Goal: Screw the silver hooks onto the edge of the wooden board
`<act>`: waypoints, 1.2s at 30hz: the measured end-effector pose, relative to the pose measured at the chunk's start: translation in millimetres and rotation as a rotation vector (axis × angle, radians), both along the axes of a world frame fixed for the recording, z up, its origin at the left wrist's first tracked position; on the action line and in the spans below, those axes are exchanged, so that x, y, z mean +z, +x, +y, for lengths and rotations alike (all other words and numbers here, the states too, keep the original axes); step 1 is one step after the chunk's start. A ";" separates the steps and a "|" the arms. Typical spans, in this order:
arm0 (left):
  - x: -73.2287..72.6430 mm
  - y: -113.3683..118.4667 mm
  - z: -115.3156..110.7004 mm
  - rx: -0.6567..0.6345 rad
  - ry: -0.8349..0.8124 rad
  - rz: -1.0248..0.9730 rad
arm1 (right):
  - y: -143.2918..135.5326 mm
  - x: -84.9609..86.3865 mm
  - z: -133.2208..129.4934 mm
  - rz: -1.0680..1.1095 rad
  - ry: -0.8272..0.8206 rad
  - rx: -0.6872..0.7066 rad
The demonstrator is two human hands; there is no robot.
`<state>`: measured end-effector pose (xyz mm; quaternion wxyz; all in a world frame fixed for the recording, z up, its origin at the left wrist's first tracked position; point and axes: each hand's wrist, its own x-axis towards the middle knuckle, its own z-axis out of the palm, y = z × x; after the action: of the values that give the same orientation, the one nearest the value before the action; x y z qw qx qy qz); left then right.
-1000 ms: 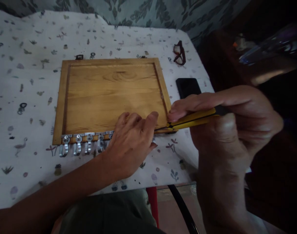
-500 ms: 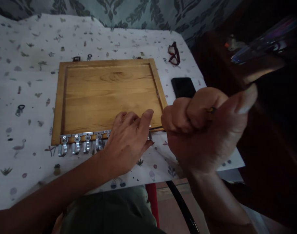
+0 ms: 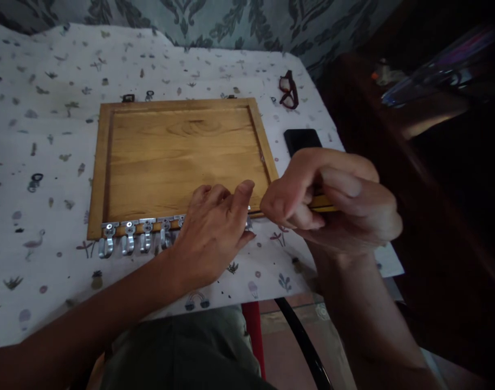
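Observation:
A wooden panel point(image 3: 182, 157) with a raised frame lies flat on the table. Along its near edge runs a metal hook rail point(image 3: 147, 222) with several silver hooks. My left hand point(image 3: 213, 233) covers the right part of this rail, fingers bent over the panel edge and thumb on the near side, gripping it. My right hand point(image 3: 332, 200) is closed around a screwdriver point(image 3: 323, 203) with a yellow handle. Its thin dark shaft points left at the rail's right end, beside my left hand. The tip's exact contact is hidden.
A black phone-like rectangle point(image 3: 300, 141) and dark red glasses point(image 3: 288, 91) lie right of the panel on the patterned tablecloth point(image 3: 40, 162). Small hinges point(image 3: 128, 98) stick out at the panel's far edge. Dark wooden furniture point(image 3: 365, 103) stands at the right, holding a blurred clear-plastic item.
My right hand has rolled around the screwdriver, now showing bent fingers, thumb and more of the yellow handle. My left hand stays put on the rail.

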<state>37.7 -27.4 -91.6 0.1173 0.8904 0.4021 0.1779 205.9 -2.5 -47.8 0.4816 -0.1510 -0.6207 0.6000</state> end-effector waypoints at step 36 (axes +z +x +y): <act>0.5 -1.8 -0.1 0.019 -0.033 -0.029 | -45.5 16.8 -22.7 0.212 -0.185 -0.983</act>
<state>35.8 -27.5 -91.1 0.1363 0.8817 0.4119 0.1853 160.4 -25.2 -31.0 0.7517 -0.4055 -0.3683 0.3671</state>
